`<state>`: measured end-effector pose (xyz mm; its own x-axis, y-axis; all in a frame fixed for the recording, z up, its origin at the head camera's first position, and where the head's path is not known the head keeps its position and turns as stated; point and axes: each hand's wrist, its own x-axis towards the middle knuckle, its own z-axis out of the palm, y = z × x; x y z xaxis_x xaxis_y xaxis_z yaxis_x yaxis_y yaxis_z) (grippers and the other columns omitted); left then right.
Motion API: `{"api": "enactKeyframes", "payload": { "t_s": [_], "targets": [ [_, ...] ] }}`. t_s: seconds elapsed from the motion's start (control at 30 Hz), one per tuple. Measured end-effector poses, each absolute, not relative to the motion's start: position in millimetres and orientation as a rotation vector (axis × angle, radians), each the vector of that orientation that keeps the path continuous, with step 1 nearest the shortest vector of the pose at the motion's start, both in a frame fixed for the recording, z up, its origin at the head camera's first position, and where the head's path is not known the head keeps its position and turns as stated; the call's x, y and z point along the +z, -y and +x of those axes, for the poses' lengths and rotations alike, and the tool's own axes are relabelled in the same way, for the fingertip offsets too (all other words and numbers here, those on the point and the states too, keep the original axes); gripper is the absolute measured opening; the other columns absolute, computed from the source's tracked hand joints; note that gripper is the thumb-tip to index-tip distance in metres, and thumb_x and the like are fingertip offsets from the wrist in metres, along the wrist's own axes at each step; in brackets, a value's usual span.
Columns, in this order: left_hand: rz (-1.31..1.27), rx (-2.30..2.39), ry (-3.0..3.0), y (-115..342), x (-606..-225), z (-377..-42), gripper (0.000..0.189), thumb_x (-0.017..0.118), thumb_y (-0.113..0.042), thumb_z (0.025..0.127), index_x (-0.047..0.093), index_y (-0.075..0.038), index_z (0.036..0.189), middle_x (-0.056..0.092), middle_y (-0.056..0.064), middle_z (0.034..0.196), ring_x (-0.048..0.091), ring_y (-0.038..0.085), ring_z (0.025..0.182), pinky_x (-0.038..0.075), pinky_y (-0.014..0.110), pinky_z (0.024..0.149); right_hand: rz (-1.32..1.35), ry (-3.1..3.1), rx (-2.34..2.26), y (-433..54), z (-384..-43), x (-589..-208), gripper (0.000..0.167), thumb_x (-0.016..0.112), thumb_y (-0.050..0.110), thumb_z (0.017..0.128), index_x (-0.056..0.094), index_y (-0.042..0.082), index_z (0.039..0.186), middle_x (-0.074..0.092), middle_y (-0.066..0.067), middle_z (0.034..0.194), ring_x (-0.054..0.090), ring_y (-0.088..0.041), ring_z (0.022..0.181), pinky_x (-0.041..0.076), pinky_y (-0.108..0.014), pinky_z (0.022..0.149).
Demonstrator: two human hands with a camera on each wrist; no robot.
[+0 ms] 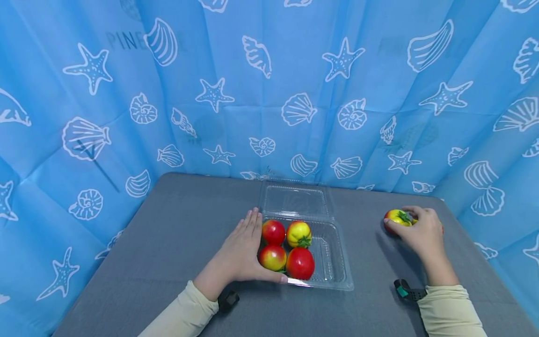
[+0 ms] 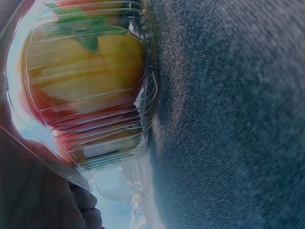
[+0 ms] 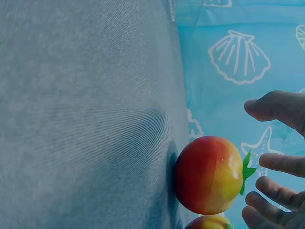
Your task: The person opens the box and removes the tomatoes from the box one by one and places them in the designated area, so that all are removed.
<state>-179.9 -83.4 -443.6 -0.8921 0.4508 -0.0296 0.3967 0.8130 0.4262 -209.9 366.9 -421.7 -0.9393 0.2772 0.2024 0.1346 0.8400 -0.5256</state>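
Observation:
A clear plastic clamshell container [image 1: 332, 255] lies with its lid [image 1: 294, 200] folded back. Inside its left part sit several red-and-yellow tomatoes [image 1: 300, 263], some showing green leaves. My left hand [image 1: 240, 255] rests against the container's left side, fingers straight, its thumb along the front edge. The left wrist view shows a tomato [image 2: 90, 71] through the ribbed wall. At the right, my right hand [image 1: 421, 231] hovers over a loose tomato [image 1: 395, 218], thumb and fingers spread. In the right wrist view, a gap shows between the fingers [image 3: 281, 164] and that tomato [image 3: 207, 176].
Another tomato [image 3: 209, 223] lies beside the loose one, mostly hidden by my right hand in the head view. A grey cloth [image 1: 189, 210] covers the table. Blue curtains [image 1: 261, 93] with white shell prints hang behind and at both sides.

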Motion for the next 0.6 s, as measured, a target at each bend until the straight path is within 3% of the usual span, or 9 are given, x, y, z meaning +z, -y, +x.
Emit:
{"api": "enactKeyframes", "payload": {
  "t_s": [0.23, 0.6],
  "targets": [
    [0.678, 0.625, -2.874, 83, -445, -181, 0.145, 0.069, -0.092, 0.068, 0.011, -0.009, 0.172, 0.004, 0.01, 0.181, 0.005, 0.032, 0.168, 0.02, 0.054, 0.134, -0.266, 2.739, 0.745, -362, -210, -416, 0.072, 0.076, 0.045, 0.095, 0.059, -0.01, 0.138, 0.049, -0.036, 0.134, 0.044, -0.052, 0.121, 0.031, -0.071, 0.093],
    [0.673, 0.611, -2.876, 83, -445, -181, 0.145, 0.068, -0.093, 0.068, 0.011, -0.008, 0.172, 0.003, 0.009, 0.181, 0.005, 0.032, 0.168, 0.019, 0.054, 0.134, -0.173, 2.748, 0.837, -347, -205, -405, 0.07, 0.076, 0.047, 0.096, 0.061, -0.006, 0.141, 0.05, -0.034, 0.139, 0.047, -0.052, 0.126, 0.044, -0.066, 0.091]
  ]
}}
